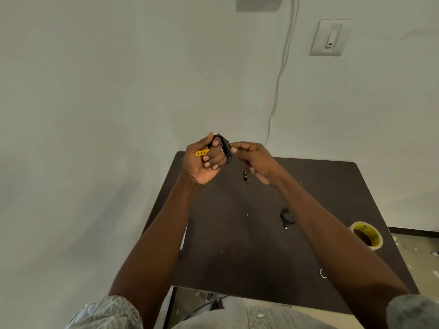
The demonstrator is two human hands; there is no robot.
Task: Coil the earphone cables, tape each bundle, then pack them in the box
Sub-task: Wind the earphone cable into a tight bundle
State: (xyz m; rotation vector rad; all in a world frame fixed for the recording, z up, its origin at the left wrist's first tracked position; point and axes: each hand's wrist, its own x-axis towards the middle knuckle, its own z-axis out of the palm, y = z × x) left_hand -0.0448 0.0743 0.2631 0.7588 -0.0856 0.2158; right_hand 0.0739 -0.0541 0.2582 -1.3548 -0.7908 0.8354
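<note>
The left hand (204, 162) curls its fingers (215, 143) round a black coil (225, 148) with a yellow tab (202, 152). The right hand (253, 160) pinches the coil's edge above the table (237, 233). A tape roll (367, 235) sits right.

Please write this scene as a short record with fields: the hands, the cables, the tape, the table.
left hand: grips black cable coil, yellow strap sticking out
right hand: pinches the cable beside the coil
earbuds: hang below the hands
second cable: lies loose on dark table
tape roll: on table, right edge
box: not visible
</note>
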